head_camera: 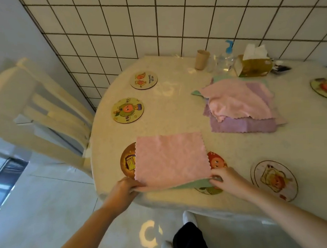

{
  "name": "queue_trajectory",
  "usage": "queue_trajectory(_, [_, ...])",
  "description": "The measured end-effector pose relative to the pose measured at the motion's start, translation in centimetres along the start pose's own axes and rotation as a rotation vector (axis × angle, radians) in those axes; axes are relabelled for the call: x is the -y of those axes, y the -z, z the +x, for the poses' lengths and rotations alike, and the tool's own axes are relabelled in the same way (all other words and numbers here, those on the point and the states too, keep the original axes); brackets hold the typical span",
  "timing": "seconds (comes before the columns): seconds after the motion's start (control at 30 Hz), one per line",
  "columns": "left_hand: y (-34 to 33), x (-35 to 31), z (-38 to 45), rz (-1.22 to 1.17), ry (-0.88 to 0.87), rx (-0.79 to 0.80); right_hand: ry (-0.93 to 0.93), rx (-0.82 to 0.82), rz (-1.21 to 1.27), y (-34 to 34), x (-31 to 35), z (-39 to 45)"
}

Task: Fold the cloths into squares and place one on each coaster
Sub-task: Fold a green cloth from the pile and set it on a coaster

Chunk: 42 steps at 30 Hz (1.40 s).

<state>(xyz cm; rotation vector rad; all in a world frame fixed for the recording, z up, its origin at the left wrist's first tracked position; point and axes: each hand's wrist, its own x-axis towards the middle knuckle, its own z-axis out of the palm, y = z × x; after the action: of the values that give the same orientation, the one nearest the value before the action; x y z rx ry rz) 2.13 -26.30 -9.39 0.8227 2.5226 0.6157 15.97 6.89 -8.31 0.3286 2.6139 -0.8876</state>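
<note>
The person is folding a pink cloth (pixel 171 159) near the front edge of the surface (pixel 177 107), where it is lying over parts of two coasters (pixel 127 160). The left hand (pixel 125 187) is pinching its near-left corner and the right hand (pixel 222 178) is gripping the near-right corner, both arms reaching forward. Next, I'd judge, those corners are going up to the far edge. A heap of cloths (pixel 240 105) is waiting behind.
</note>
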Motion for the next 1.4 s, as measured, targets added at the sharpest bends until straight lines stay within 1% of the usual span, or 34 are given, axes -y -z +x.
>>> queue_trajectory(0.17, [1.7, 0.4, 4.5, -0.424, 0.311, -0.121, -0.071, -0.223, 0.182, 2.5, -0.1, 3.8])
queue_trajectory(0.3, [2.2, 0.8, 8.4, -0.631, 0.467, -0.176, -0.162, -0.315, 0.271, 4.1, -0.4, 8.0])
queue_trajectory(0.37, [2.1, 0.5, 10.5, -0.664, 0.521, -0.203, -0.208, -0.337, 0.322, 4.4, -0.8, 10.3])
queue_trajectory(0.57, [1.2, 0.8, 14.9, -0.645, 0.623, -0.215, -0.298, -0.321, 0.435, 4.4, -2.4, 14.9])
queue_trajectory(0.7, [1.0, 1.0, 15.6, -0.611, 0.639, -0.215, -0.317, -0.334, 0.465, 4.5, -3.1, 16.6])
queue_trajectory(0.87, [1.0, 1.3, 16.0, -0.577, 0.642, -0.213, -0.307, -0.279, 0.438, 4.6, -3.6, 17.8])
queue_trajectory(1.07, [1.0, 0.9, 16.5, -0.537, 0.689, -0.218, -0.324, -0.264, 0.283, 5.1, -3.4, 18.8])
queue_trajectory(1.2, [1.0, 0.8, 16.7, -0.474, 0.703, -0.218, -0.362, -0.249, 0.248, 5.1, -3.4, 19.3])
queue_trajectory(1.3, [0.9, 0.7, 16.8, -0.464, 0.711, -0.224, -0.405, -0.251, 0.318, 4.9, -3.5, 19.4])
queue_trajectory(1.4, [0.8, 0.5, 16.7, -0.459, 0.719, -0.27, -0.421, -0.284, 0.352, 5.1, -3.1, 19.2])
